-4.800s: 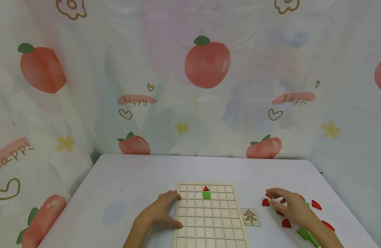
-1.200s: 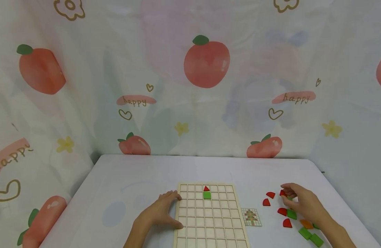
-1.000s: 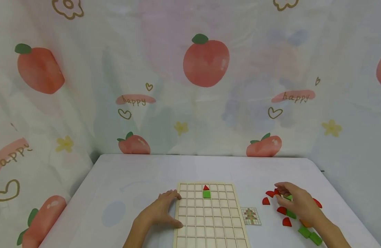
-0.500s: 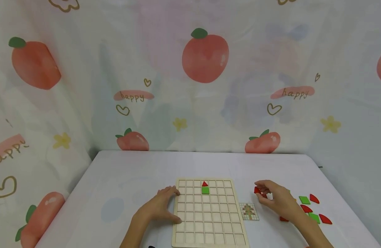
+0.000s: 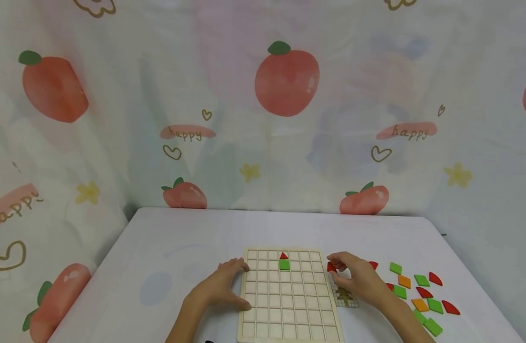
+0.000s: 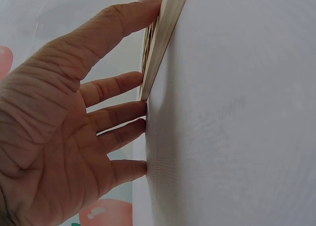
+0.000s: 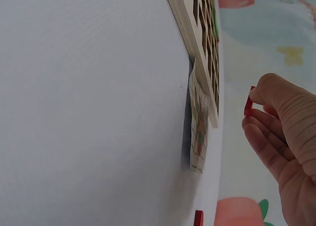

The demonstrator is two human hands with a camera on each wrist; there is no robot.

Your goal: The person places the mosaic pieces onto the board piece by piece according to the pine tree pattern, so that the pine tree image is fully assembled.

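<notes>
The right hand point(image 5: 358, 275) pinches a red piece point(image 5: 331, 267) just off the far right side of the gridded board point(image 5: 293, 302), near the pattern card point(image 5: 346, 301); the left hand point(image 5: 220, 285), fingers extended, touches its left edge.

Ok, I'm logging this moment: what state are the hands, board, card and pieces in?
Board: flat, two cells filled
Red triangle: set in top row
Green square: set below red triangle
Held red piece: raised, not placed
Left hand: touching the board's left edge
Right hand: pinching that red piece
Card: beside the board's right edge
Loose pieces: scattered on the table
</notes>
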